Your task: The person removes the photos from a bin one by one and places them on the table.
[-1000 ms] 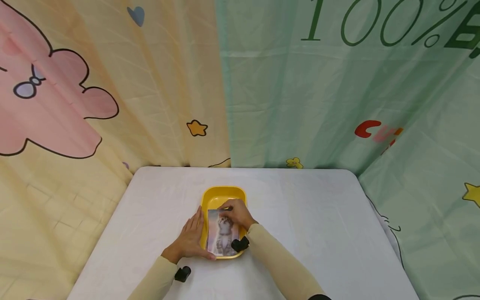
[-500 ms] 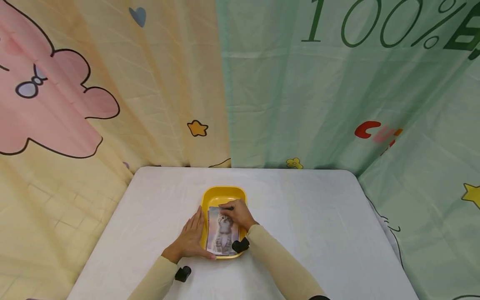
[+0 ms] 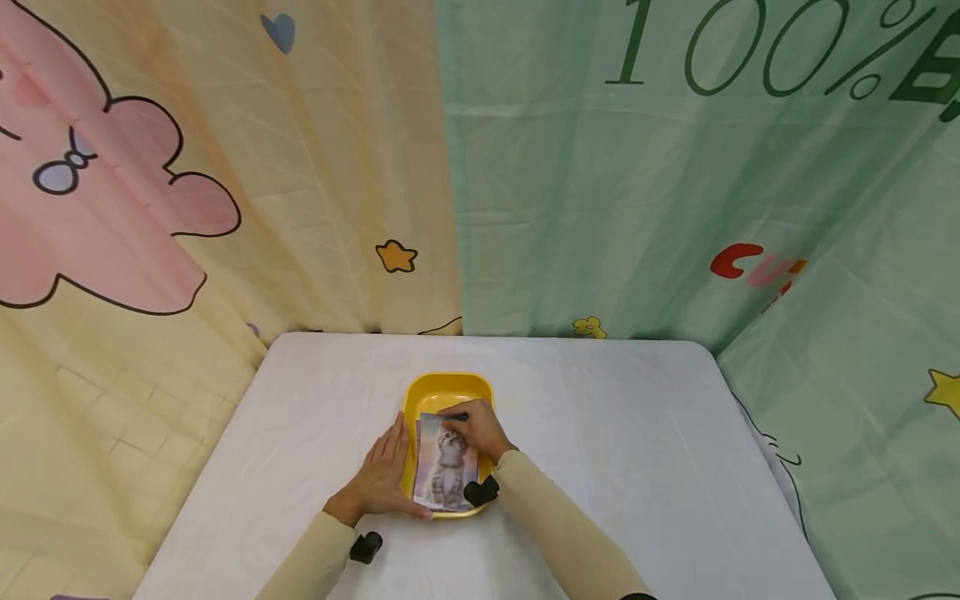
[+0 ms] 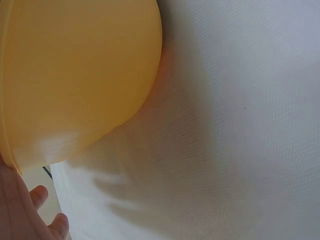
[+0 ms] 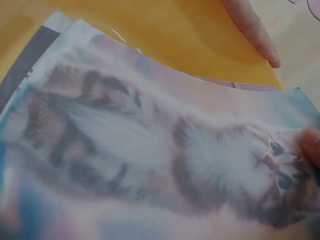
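A yellow plastic tray stands on the white table, holding a printed kitten picture. My right hand pinches this sheet near its far end, thumb on the printed face. In the right wrist view the kitten picture bows between its ends, and edges of other sheets show beneath it. My left hand lies along the tray's left side with fingers extended, its thumb at the near rim. The left wrist view shows the outer wall of the tray close to the left fingers.
A white cloth covers the table around the tray. Printed curtains hang along the back and both sides. Small black devices sit at both wrists.
The kitten picture has shifted slightly toward the tray's far end and right, baring a strip of a sheet underneath at its left edge. Both hands stay almost in place.
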Available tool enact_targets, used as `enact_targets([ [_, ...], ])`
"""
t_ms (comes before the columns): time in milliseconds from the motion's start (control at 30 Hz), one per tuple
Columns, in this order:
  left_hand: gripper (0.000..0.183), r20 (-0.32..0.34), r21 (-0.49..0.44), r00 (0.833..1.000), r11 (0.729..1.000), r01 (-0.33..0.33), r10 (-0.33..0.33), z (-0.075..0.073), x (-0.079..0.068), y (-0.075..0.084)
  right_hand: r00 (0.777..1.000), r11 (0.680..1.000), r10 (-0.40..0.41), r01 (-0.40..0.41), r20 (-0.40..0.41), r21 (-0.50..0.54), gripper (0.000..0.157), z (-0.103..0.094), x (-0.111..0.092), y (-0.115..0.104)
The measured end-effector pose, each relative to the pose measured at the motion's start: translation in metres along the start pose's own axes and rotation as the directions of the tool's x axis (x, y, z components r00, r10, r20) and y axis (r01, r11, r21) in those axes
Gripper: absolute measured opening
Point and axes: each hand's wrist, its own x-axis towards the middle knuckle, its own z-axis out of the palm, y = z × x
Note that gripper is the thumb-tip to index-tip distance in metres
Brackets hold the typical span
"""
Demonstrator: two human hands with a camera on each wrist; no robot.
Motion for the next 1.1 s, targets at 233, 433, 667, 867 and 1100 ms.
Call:
enact_targets([
  [233,0.150,0.005,0.001,1.000,1.000,0.005,-0.005,0.001,0.001,0.000,0.999,0.999,-0.037,0.038,-0.031,0.033,0.010,0.000,0.000,0.001],
  [433,0.151,-0.002,0.001,1.000,1.000,-0.006,0.006,0.001,0.001,-0.001,0.999,0.999,-0.047,0.047,-0.004,0.018,0.005,-0.002,0.000,-0.004],
  [667,0.150,-0.025,0.010,1.000,1.000,-0.014,0.014,0.002,-0.001,-0.002,0.986,0.984,0.127,-0.139,0.112,0.109,0.024,-0.008,0.000,-0.011],
  [867,0.151,-0.031,0.000,1.000,1.000,0.006,-0.006,0.002,-0.002,-0.001,0.973,0.985,0.174,-0.173,0.154,-0.014,0.018,-0.015,-0.001,-0.012],
  [1100,0.152,-0.055,0.010,0.998,1.000,0.005,-0.004,0.003,-0.004,-0.001,0.983,0.990,0.140,-0.139,0.120,-0.016,0.018,-0.022,-0.007,-0.008],
])
